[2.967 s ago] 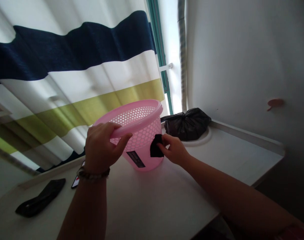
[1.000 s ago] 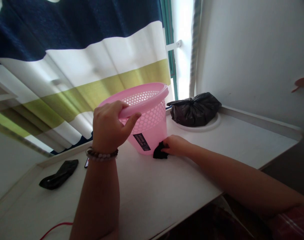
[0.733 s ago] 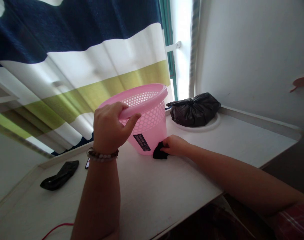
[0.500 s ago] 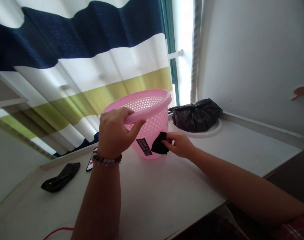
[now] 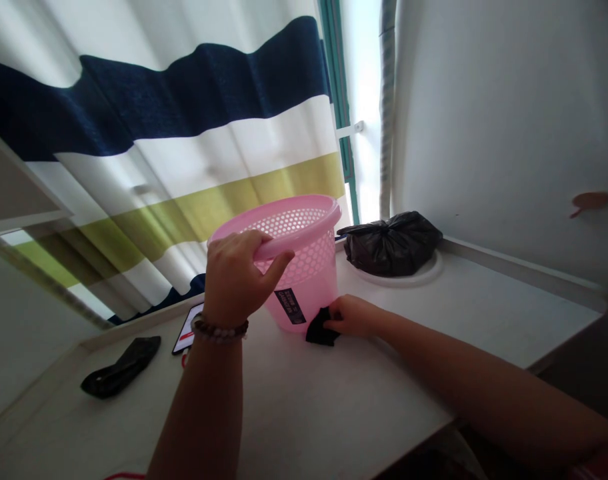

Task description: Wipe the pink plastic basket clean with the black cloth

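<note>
A pink plastic wastebasket [image 5: 317, 277] with a perforated upper wall stands on the white table [image 5: 289, 413]. My left hand [image 5: 239, 273] grips its near left rim, thumb outside along the wall. A black label [image 5: 290, 307] with pale print is on the basket's front. My right hand [image 5: 351, 315] pinches a black cloth [image 5: 322, 329] low by the basket's right front, near the base. The cloth's lower end hangs at the tabletop; whether it touches the table I cannot tell.
A tied black plastic bag [image 5: 394, 243] rests on a white ring [image 5: 437, 267] behind on the right. At left lie a folded black bag [image 5: 121, 367] and a phone [image 5: 188, 330], partly behind my left wrist. A striped curtain [image 5: 199, 147] hangs behind the table.
My right hand has moved the black cloth down the basket's side toward its base. The left hand keeps its hold on the rim. The view has tilted up slightly.
</note>
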Tool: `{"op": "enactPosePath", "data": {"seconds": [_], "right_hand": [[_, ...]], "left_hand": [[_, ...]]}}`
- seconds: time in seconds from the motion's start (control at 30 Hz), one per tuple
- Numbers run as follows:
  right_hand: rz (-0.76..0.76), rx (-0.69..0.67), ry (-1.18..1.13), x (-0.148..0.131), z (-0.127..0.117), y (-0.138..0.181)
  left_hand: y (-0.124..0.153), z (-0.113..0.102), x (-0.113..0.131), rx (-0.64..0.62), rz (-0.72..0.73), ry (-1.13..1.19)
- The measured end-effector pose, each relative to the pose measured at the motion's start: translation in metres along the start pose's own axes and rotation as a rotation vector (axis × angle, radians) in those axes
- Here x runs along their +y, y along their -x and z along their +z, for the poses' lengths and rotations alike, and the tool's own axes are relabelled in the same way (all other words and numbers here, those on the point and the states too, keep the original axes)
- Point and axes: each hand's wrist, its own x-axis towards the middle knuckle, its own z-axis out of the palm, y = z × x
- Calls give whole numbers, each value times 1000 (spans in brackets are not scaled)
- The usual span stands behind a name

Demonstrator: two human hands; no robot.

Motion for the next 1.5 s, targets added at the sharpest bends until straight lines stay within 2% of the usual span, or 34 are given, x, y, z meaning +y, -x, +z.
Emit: {"op": "enactPosePath", "data": {"seconds": [0.5,1.5], "right_hand": [[-1,-43,-42,2,-1,-1],[-36,-31,-60,5,1,-1]], "left_hand": [[1,2,-2,12,7,55],[2,2,0,16,2,43]]}}
